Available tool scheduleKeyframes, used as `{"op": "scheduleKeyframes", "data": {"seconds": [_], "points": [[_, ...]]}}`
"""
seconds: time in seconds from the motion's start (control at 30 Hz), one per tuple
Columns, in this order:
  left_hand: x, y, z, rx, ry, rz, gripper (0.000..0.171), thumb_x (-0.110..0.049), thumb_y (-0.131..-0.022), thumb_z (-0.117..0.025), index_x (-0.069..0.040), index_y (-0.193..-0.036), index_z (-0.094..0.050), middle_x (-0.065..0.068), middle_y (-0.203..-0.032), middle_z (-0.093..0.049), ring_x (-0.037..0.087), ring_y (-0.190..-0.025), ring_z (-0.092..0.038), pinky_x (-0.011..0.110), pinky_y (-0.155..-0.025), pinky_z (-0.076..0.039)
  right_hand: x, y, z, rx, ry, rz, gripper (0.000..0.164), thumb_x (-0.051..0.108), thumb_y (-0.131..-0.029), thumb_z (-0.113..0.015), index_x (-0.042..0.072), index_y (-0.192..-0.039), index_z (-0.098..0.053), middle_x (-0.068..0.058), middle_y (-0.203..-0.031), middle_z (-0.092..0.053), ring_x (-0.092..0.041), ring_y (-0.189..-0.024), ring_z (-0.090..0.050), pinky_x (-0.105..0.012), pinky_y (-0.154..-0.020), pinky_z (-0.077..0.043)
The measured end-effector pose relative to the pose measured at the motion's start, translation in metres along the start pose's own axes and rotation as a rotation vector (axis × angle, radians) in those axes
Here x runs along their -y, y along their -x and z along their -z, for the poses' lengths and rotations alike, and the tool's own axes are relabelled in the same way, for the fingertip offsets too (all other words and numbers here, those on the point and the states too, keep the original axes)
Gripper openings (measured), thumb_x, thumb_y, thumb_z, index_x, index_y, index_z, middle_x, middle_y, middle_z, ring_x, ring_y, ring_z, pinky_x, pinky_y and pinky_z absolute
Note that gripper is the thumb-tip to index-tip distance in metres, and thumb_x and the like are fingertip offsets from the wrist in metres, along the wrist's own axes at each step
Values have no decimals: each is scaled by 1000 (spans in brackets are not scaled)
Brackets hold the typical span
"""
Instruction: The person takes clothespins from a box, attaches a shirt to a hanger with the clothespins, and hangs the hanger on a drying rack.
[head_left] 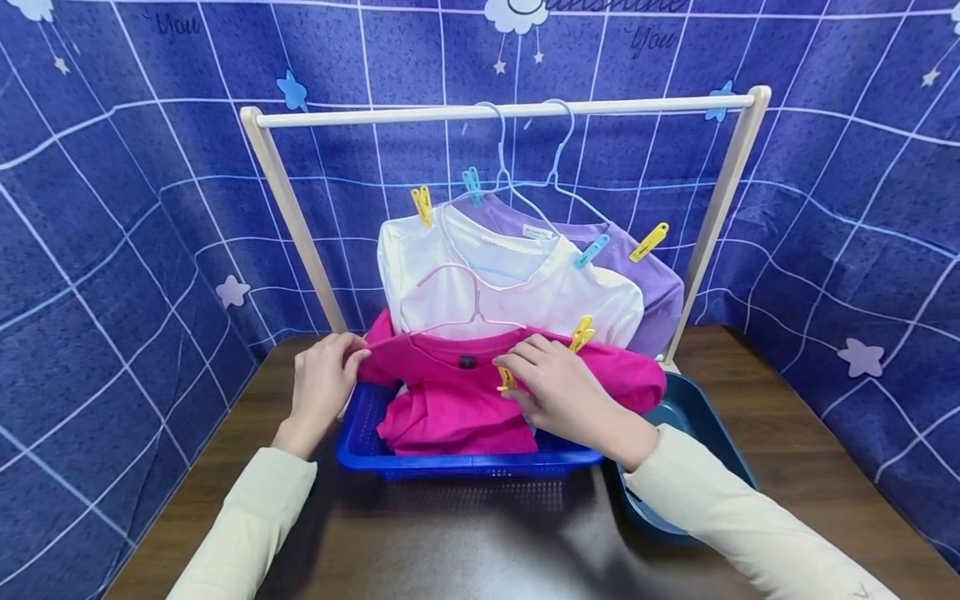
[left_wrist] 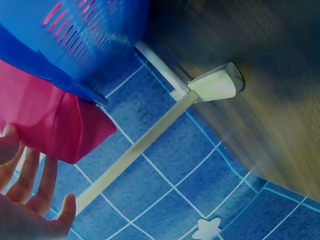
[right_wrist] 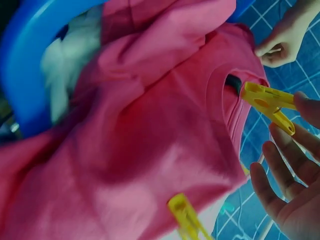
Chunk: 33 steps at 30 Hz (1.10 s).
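Note:
A bright pink shirt (head_left: 450,392) hangs partly over a blue basket (head_left: 472,460), with a pink hanger (head_left: 477,300) inside its neckline. My left hand (head_left: 322,379) pinches the shirt's left shoulder edge between thumb and fingers. Between the thumb and fingertips of my right hand (head_left: 562,392) is a yellow clothespin (right_wrist: 270,102), held beside the neckline near the dark label (head_left: 467,362). Another yellow clothespin (head_left: 582,333) is clipped on the shirt's right shoulder. The hanger's hook is off the rail and points up in front of a white shirt.
Behind, a white shirt (head_left: 517,300) and a purple shirt (head_left: 660,292) hang by blue hangers from a rack rail (head_left: 420,115), with blue and yellow clothespins on their shoulders. A teal tray (head_left: 723,433) stands right of the basket on the wooden table (head_left: 450,550).

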<state>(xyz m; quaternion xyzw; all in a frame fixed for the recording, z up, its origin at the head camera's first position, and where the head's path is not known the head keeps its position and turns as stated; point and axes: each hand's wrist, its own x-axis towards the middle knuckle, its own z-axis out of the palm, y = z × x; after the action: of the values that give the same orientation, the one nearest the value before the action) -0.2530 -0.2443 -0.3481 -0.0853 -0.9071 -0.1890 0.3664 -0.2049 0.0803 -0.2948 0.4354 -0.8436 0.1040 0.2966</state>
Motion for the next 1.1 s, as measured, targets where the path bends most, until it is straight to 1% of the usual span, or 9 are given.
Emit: {"op": "scheduleKeyframes", "data": {"seconds": [0.2, 0.43, 0.5, 0.63, 0.77, 0.9, 1.0, 1.1], "points": [[-1, 0, -1, -9, -1, 8, 13, -21, -82, -66, -9, -89, -67, 11, -79, -66, 32, -76, -61, 48, -72, -37, 9, -15, -12, 5, -36, 8, 34, 22, -76, -70, 11, -107, -61, 1, -97, -63, -12, -91, -54, -27, -80, -46], [-2, -1, -1, -18, -8, 5, 13, -21, -82, -66, -10, -88, -67, 11, -80, -66, 33, -77, -61, 48, -71, -37, 16, -37, -21, -21, -18, 17, 33, 22, -74, -70, 9, -103, -61, 1, -89, -62, -13, -87, -55, -27, -78, -46], [-2, -1, -1, -25, -11, 0, 13, -21, -82, -66, -10, -88, -67, 11, -80, -66, 33, -77, -61, 48, -70, -37, 18, -43, -24, -8, -14, 14, 33, 23, -74, -70, 10, -103, -61, 2, -89, -62, -12, -87, -54, -26, -79, -46], [-2, -1, -2, -38, -16, -5, 12, -21, -81, -66, -11, -87, -67, 11, -79, -67, 33, -76, -61, 47, -69, -36, 21, -57, -27, 25, -30, 8, 34, 23, -74, -71, 12, -104, -60, 1, -94, -62, -12, -93, -55, -26, -84, -46], [-2, -1, -2, -36, -15, -4, 12, -22, -81, -66, -11, -87, -67, 11, -80, -67, 33, -77, -61, 47, -69, -36, 25, -72, -29, 35, -47, 10, 31, 18, -74, -69, 12, -103, -58, 1, -97, -62, -13, -95, -55, -25, -86, -45], [-2, -1, -2, -42, -18, -9, 11, -23, -82, -66, -12, -86, -67, 11, -82, -67, 34, -78, -61, 48, -70, -36, 28, -88, -30, 40, -69, -6, 26, 15, -75, -67, 13, -98, -56, 1, -92, -61, -12, -90, -54, -24, -81, -45], [-3, -2, -1, -44, -18, -11, 11, -23, -82, -66, -12, -87, -67, 11, -83, -67, 34, -79, -60, 49, -70, -36, 30, -100, -30, 24, -95, -13, 22, 12, -75, -67, 12, -93, -54, 0, -88, -59, -13, -88, -53, -24, -80, -44], [-4, -1, 0, -38, -16, -8, 13, -23, -82, -66, -12, -88, -67, 12, -83, -67, 34, -79, -60, 48, -71, -36, 31, -111, -29, 7, -109, -10, 22, 8, -74, -65, 11, -93, -54, -1, -91, -60, -14, -89, -54, -24, -81, -45]]}}
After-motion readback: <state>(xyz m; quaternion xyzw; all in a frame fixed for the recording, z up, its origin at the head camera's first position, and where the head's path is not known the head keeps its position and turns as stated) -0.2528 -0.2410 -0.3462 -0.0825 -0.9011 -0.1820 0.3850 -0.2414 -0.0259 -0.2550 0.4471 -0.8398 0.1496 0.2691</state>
